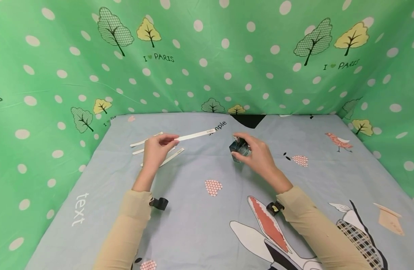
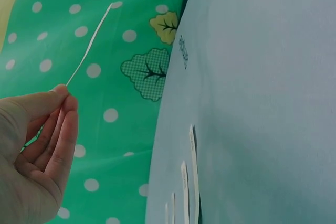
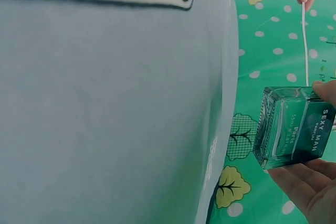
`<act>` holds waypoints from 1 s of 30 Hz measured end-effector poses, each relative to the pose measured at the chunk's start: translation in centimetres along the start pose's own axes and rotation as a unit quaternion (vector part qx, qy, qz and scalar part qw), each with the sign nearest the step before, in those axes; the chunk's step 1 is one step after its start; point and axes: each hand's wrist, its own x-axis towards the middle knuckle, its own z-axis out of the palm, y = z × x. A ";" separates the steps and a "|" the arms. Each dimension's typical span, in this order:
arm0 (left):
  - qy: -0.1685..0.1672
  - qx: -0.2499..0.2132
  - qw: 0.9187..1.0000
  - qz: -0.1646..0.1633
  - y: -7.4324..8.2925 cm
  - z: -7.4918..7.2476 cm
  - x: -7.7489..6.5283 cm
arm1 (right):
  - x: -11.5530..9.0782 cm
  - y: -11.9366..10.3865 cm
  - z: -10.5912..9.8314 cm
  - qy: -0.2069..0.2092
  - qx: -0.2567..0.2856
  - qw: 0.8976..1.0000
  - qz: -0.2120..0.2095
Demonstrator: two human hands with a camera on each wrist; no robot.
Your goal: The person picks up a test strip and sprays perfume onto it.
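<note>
Between thumb and fingertips, my left hand [image 1: 157, 150] pinches one end of a thin white paper test strip [image 1: 196, 135]. The strip points right, raised above the cloth, and shows edge-on in the left wrist view. My right hand [image 1: 257, 152] grips a dark teal glass perfume bottle [image 3: 294, 127], thumb and fingers on its opposite sides. "SEXY MAN" is printed on the glass. In the head view a finger lies at the bottle's top, and the strip's free end is a short way left of the bottle.
Several more white strips [image 1: 172, 157] lie on the grey-blue printed cloth [image 1: 186, 210] beneath and beside my left hand. A green polka-dot curtain [image 1: 207, 48] hangs behind the table and along both sides. Each wrist wears a black band [image 1: 159, 203].
</note>
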 end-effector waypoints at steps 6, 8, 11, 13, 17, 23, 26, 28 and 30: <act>0.006 -0.001 1.000 0.006 -0.4 -0.4 0.0 | 0.0 0.1 0.1 -0.001 -0.002 1.000 0.000; 0.007 -0.001 1.000 0.004 -0.5 -0.6 0.0 | 0.0 0.1 0.1 -0.002 -0.002 1.000 0.001; 0.007 -0.003 1.000 -0.001 -0.5 -0.8 0.0 | -0.1 0.1 0.1 -0.004 -0.001 1.000 0.004; 0.006 -0.001 1.000 -0.006 -0.5 -0.8 0.0 | -0.1 0.1 0.1 -0.005 0.001 1.000 0.006; 0.008 0.000 1.000 -0.006 -0.6 -1.0 0.1 | -0.1 0.0 0.1 -0.004 0.002 1.000 0.004; 0.019 0.013 1.000 -0.002 -0.9 -1.5 0.1 | -0.1 0.2 0.1 0.001 -0.001 1.000 -0.006; 0.024 0.014 1.000 -0.004 -1.1 -1.8 0.1 | -0.1 0.2 0.2 -0.001 -0.002 1.000 -0.007; 0.025 0.010 1.000 -0.007 -1.2 -2.0 0.1 | -0.1 0.3 0.2 -0.003 -0.001 1.000 -0.006; 0.025 0.007 1.000 -0.011 -1.4 -2.2 0.1 | -0.1 0.3 0.2 -0.005 -0.001 1.000 -0.003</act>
